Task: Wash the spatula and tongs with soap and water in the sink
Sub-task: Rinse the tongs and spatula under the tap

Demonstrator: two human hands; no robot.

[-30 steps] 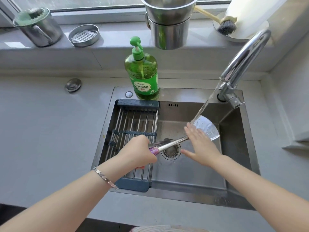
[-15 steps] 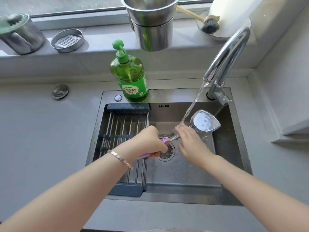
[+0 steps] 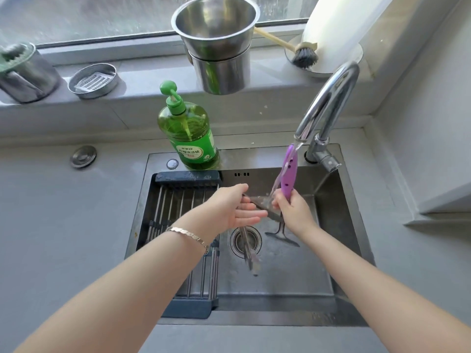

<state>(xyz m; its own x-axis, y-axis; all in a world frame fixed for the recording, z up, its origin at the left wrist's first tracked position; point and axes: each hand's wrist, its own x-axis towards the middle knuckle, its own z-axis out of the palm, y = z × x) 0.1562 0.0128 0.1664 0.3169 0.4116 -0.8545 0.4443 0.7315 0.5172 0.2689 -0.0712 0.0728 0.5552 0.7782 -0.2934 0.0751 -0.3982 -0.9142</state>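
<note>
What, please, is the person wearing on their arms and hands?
Both forearms are bare, no sleeves in view; neither the left hand nor the right hand wears a glove or visible ring. The only item is a pale metallic bracelet of flat linked segments on the left wrist.

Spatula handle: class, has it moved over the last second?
Yes. The spatula handle rose from beside the drain to just under the faucet spout, gripped by the right hand.

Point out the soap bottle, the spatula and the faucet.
soap bottle (image 3: 190, 138): head view, on the green body above the label.
spatula (image 3: 289, 171): head view, on the purple handle under the water stream.
faucet (image 3: 349, 71): head view, on the top of the curved chrome neck.
</note>
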